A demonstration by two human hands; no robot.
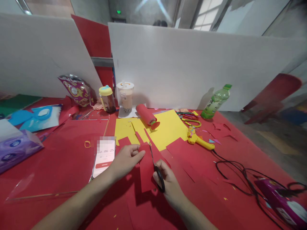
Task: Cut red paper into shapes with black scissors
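Observation:
My left hand (128, 159) pinches the upper left edge of a piece of red paper (146, 174) between thumb and fingers. A pair of black-handled scissors (158, 179) is in my right hand (169, 183), its blades pointing away from me along the right part of that paper. Beyond my hands, yellow paper (174, 124) lies flat, partly covered by red paper strips. On it rests a red paper roll (145, 114) with a small red disc at its near end. A lit phone (105, 158) showing a timer lies left of my left hand.
A yellow glue gun (200, 141) trails a black cord toward a purple power strip (280, 199) on the right. A green bottle (216, 101), a bubble tea cup (126, 98) and a yellow-lidded cup (107, 99) stand along the white panel (192, 64). Purple tissue pack (18, 147) sits left.

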